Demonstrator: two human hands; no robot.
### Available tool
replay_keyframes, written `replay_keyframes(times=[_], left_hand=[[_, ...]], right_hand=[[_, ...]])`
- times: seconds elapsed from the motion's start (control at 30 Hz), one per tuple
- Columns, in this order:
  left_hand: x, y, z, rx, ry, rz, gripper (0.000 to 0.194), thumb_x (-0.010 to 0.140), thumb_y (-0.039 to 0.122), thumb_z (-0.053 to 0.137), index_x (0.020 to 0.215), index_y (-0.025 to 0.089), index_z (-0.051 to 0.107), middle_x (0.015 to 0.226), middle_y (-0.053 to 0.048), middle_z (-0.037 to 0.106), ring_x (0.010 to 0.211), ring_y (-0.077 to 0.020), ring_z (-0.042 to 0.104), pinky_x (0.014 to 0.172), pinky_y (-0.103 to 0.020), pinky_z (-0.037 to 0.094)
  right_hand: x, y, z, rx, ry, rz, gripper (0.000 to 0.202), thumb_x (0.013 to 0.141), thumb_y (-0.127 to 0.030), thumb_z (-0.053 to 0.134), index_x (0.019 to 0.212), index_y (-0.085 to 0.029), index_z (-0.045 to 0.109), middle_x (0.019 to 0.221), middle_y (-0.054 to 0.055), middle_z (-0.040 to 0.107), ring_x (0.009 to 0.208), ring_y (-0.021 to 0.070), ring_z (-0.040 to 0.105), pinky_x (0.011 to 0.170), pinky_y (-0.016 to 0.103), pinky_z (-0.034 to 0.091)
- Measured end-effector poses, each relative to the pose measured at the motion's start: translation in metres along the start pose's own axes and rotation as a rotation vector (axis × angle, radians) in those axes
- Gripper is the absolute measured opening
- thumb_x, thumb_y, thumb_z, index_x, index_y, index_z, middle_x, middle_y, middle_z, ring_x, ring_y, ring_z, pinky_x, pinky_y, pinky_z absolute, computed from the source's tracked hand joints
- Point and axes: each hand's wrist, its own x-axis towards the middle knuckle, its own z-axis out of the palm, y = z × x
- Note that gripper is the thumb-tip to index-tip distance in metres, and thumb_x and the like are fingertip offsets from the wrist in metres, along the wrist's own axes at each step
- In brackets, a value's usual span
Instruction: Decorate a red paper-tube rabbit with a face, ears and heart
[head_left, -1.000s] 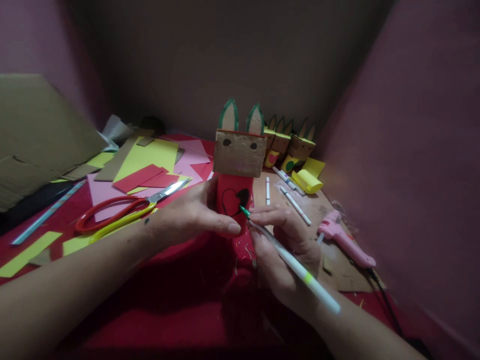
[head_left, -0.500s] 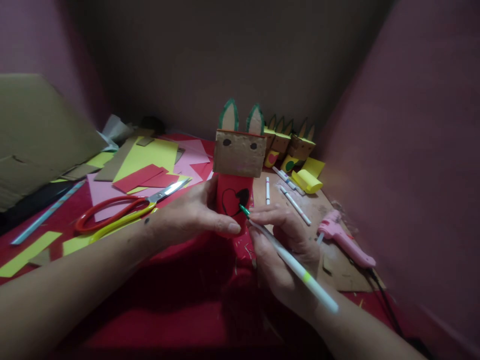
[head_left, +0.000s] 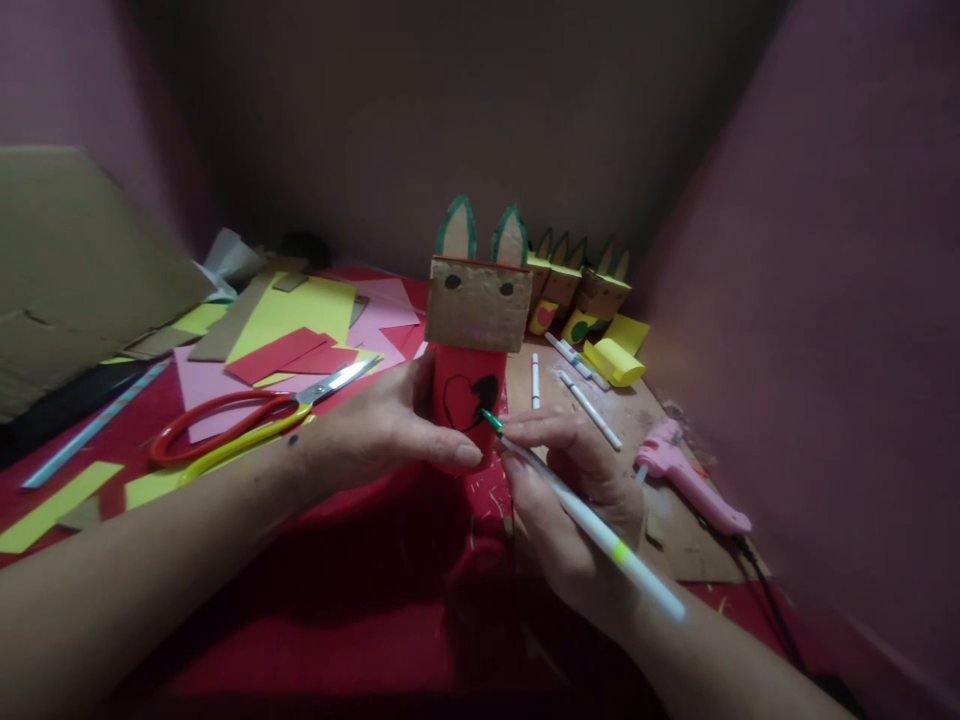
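Observation:
A cardboard figure stands upright in the middle, with two green-edged ears, dark eyes and a red body bearing a black heart outline. The heart's right part is filled dark. My left hand is wrapped round the red body, thumb across its front. Between the fingers and thumb of my right hand is a white marker with a yellow band. Its green tip touches the heart, near the edge of the filled part.
Red-and-yellow scissors lie on coloured paper at left, near a striped straw. At right are loose markers, a pink glue gun with its cord, and a yellow roll. Several similar figures stand behind.
The marker and my right hand have shifted very slightly right. The figure's head has risen a little. My left hand keeps its hold.

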Motion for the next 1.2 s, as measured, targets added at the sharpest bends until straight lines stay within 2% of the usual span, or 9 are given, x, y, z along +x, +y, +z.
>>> replay_keyframes(times=[0.37,0.6,0.83,0.97,1.2], left_hand=[[-0.0016,-0.0030,-0.0036,-0.001,-0.004,-0.001,0.061,0.063,0.005,0.095,0.116,0.019,0.069,0.106,-0.008,0.081,0.096,-0.0269,0.077,0.079,-0.030,0.062],[-0.0007,0.0015,0.0017,-0.001,0.010,-0.007,0.058,0.062,0.004,0.095,0.112,0.019,0.070,0.100,-0.006,0.081,0.089,-0.0233,0.076,0.072,-0.026,0.061],[-0.0019,-0.0023,-0.0014,0.007,0.021,-0.013,0.057,0.062,0.005,0.095,0.111,0.020,0.069,0.098,-0.004,0.079,0.088,-0.0204,0.075,0.077,-0.024,0.062],[-0.0011,-0.0010,-0.0017,0.018,0.021,-0.013,0.059,0.060,0.007,0.096,0.110,0.020,0.068,0.098,-0.004,0.078,0.088,-0.0216,0.075,0.076,-0.025,0.062],[-0.0011,0.0016,0.0007,0.049,0.024,-0.013,0.060,0.062,0.008,0.096,0.113,0.020,0.068,0.092,-0.002,0.076,0.090,-0.0233,0.075,0.073,-0.024,0.060]], right_hand=[[-0.0004,-0.0004,0.0006,0.012,-0.028,-0.005,0.024,0.091,-0.005,0.064,0.100,-0.027,0.070,0.094,0.000,0.073,0.088,0.0163,0.073,0.085,0.035,0.064],[-0.0004,-0.0018,-0.0004,-0.004,0.012,0.016,0.023,0.093,-0.008,0.062,0.104,-0.027,0.070,0.093,0.000,0.072,0.088,0.0164,0.072,0.081,0.033,0.062],[-0.0007,0.0003,-0.0003,0.007,-0.020,-0.010,0.025,0.091,-0.005,0.063,0.102,-0.027,0.070,0.095,0.000,0.072,0.088,0.0158,0.072,0.083,0.034,0.063],[-0.0020,0.0017,0.0001,0.027,-0.013,-0.008,0.024,0.092,-0.006,0.064,0.101,-0.027,0.071,0.095,0.000,0.073,0.087,0.0157,0.072,0.085,0.035,0.063],[-0.0011,0.0003,-0.0004,0.003,-0.001,-0.015,0.027,0.091,-0.005,0.062,0.105,-0.027,0.070,0.093,0.001,0.072,0.088,0.0155,0.072,0.080,0.032,0.062]])
